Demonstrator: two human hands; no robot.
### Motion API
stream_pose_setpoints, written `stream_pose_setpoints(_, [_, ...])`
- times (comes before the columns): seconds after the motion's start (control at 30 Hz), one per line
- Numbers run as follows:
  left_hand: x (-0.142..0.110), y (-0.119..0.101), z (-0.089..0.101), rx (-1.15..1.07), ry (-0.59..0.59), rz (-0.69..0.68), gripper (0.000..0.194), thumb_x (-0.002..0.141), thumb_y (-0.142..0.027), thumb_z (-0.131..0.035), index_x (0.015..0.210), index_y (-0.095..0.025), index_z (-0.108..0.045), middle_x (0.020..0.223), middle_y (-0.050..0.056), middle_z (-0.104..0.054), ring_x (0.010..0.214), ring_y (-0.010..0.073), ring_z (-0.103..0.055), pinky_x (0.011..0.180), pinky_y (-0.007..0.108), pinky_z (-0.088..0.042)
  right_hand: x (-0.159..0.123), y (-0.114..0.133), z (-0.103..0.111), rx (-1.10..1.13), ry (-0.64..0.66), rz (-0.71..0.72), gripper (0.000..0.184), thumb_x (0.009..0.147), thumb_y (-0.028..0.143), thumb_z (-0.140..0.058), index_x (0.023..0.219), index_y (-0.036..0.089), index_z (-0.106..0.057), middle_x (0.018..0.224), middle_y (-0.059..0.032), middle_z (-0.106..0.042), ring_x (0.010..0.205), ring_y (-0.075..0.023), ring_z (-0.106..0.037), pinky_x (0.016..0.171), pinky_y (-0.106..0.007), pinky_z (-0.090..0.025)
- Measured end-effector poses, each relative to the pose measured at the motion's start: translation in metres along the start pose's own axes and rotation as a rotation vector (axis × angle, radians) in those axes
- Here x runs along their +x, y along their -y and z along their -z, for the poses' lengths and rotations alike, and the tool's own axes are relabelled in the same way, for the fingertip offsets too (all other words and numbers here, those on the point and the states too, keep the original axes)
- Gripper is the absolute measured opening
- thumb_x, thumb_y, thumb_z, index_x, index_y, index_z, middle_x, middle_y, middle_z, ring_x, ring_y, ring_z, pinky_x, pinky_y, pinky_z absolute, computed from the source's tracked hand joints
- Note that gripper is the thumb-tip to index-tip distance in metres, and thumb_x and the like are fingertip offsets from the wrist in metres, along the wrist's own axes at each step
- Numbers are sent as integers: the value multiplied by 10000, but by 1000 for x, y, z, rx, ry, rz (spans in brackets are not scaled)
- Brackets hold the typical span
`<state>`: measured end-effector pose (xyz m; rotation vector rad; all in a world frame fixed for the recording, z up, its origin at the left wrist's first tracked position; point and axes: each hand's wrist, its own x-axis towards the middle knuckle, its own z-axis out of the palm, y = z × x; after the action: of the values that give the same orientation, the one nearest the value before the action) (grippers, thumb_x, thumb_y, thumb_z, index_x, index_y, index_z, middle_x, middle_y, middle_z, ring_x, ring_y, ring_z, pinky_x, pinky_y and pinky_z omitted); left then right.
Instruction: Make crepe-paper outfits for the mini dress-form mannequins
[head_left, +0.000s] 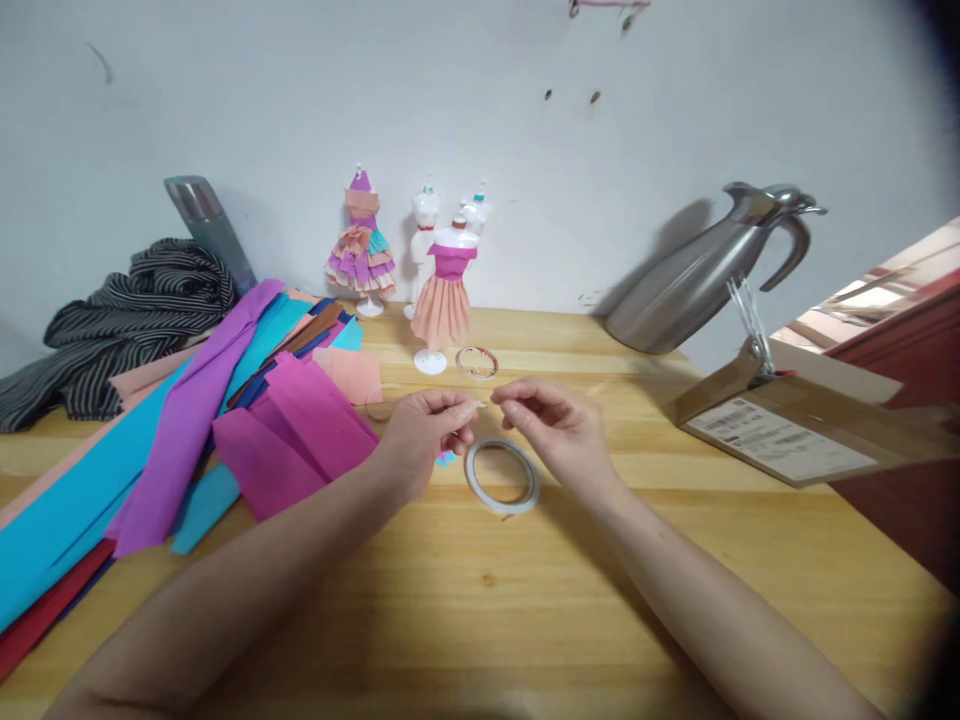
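Note:
My left hand (430, 440) is closed, thumb and forefinger pinching a small pale piece (481, 404) too tiny to name for sure. Facing it, my right hand (556, 430) has thumb and fingertips drawn together; whatever they hold, if anything, is too small to make out. A narrow gap separates the two hands. Just below them a roll of white tape (502, 506) lies flat on the wooden table. Behind, a small mannequin (442, 300) wears a magenta top and pleated peach skirt. Small blue and pink scraps (445, 459) show beside my left hand.
Colored crepe paper strips (161, 440) and a striped cloth (142, 315) cover the left. Another dressed mannequin (362, 245) and bare ones (426, 215) stand by the wall. A round dish (478, 376) holds tiny bits. A metal jug (682, 285) and cardboard box (795, 425) are right.

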<state>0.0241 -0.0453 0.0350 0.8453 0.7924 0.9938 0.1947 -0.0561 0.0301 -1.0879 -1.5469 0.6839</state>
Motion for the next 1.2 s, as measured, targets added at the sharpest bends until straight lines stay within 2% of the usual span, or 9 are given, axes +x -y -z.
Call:
stream_pose_setpoints(0.07, [5,-2,4,-12,-76,-13,144,643,-194,-741,643,-104,-628,596,-4,-585,450,47,-484,424,176,-340,12,-6,11,-28,-71,-20,130,786,290,-631,821,181,-694,747,-40,-691,571,-129,-594,553,-277,-507])
stream_pose_setpoints(0.13, [9,-4,8,-29,-139,-21,155,636,-178,-746,637,-102,-612,625,-3,-585,444,36,-475,407,166,-316,30,-18,22,-100,-81,-40,154,775,293,-626,835,172,-700,727,-44,-697,560,-137,-597,541,-277,-501])
stream_pose_setpoints(0.23, [15,-6,13,-34,-200,-3,183,638,-179,-760,646,-106,-593,630,-6,-575,427,30,-459,385,163,-287,59,-43,29,-430,74,-32,134,740,254,-631,785,162,-717,694,-45,-706,589,-154,-599,559,-270,-469])
stream_pose_setpoints(0.37, [19,-8,18,-31,-234,13,201,635,-182,-771,669,-105,-588,633,-13,-565,425,29,-456,376,164,-282,91,-74,18,-910,310,-77,208,775,178,-573,889,166,-746,913,-70,-738,765,-169,-641,658,-242,-438])
stream_pose_setpoints(0.47, [21,-10,22,-40,-253,8,204,637,-179,-764,659,-106,-575,618,-22,-553,427,27,-456,375,159,-284,106,-89,4,-982,393,-99,197,755,193,-601,872,167,-757,939,-72,-738,789,-174,-640,628,-227,-398])
stream_pose_setpoints(0.63, [25,-13,27,-52,-275,-13,206,646,-180,-762,661,-114,-567,625,-20,-561,429,28,-462,377,159,-292,119,-103,-8,-1066,503,-114,170,720,185,-616,802,164,-764,813,-80,-738,707,-179,-621,579,-246,-343])
stream_pose_setpoints(1.0, [26,-14,30,-44,-271,-9,172,675,-170,-742,668,-115,-579,626,-13,-560,425,28,-454,379,155,-294,129,-105,-16,-1124,573,-49,210,745,185,-576,849,179,-758,875,-88,-735,767,-192,-624,611,-242,-349])
stream_pose_setpoints(1.2, [28,-13,31,-59,-271,1,152,686,-148,-729,673,-110,-583,616,-16,-562,420,25,-460,375,150,-293,134,-106,-25,-1104,578,-81,186,713,150,-582,800,167,-746,876,-96,-731,774,-188,-627,628,-235,-365])
